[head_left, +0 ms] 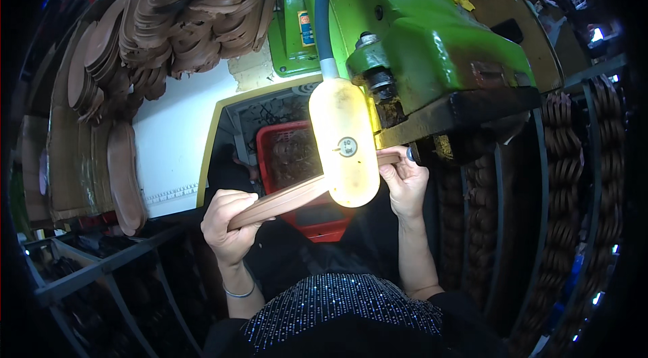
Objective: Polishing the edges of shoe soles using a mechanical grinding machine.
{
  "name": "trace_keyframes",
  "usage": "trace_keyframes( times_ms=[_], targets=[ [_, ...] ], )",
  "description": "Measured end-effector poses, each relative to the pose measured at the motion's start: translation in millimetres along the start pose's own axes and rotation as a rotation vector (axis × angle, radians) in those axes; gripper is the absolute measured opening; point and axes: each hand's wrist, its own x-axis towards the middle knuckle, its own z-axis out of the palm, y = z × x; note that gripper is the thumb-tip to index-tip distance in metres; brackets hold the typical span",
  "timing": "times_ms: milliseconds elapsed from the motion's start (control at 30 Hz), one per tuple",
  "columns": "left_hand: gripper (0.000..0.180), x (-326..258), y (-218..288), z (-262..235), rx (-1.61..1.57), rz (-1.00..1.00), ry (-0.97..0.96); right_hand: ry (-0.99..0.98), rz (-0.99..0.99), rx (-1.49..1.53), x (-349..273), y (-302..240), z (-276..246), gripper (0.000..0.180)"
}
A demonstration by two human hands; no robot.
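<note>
From the head view we see our left hand (229,219) wrapped shut around the near end of a brown shoe sole (283,201), while our right hand (403,182) pinches its far end up against the green machine (432,41), just behind a glowing yellow lamp (344,142). The sole sits between both hands, above a red crate (266,149) of scraps. We judge it light, thin and somewhat bendy, best gripped at both ends by the edges. Stacks of brown soles (175,14) fill the far left; racks of more soles (567,155) stand on the right.
</note>
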Motion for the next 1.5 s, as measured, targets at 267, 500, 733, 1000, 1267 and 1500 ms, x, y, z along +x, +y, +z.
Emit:
trace_keyframes(
  times_ms=[267, 500, 733, 1000, 1267, 1500],
  targets=[
    [0.035, 26, 12, 41, -0.062, -0.17, -0.04, 0.138, -0.002, -0.065, 7, -5, -46, 0.017],
    [0.027, 52, 13, 54, -0.4, -0.458, 0.009, 0.171, -0.071, -0.156, 15, -19, -54, 0.017],
    [0.023, 31, -2, 16, -0.268, -0.553, 0.038, 0.126, 0.062, 0.016, 9, -22, -12, 0.008],
    [0.026, -47, -16, -20, -0.437, -0.77, -0.099, -0.032, 0.072, 0.022, 18, -24, 32, 0.03],
    [0.047, -103, -19, 42, -0.783, -0.876, -0.068, -0.103, 0.069, -0.034, -9, -9, 48, 0.019],
    [0.036, -117, -53, 64, -1.152, -1.01, 0.239, -0.168, 0.394, -0.057, -52, 12, 15, 0.015]
  ],
)
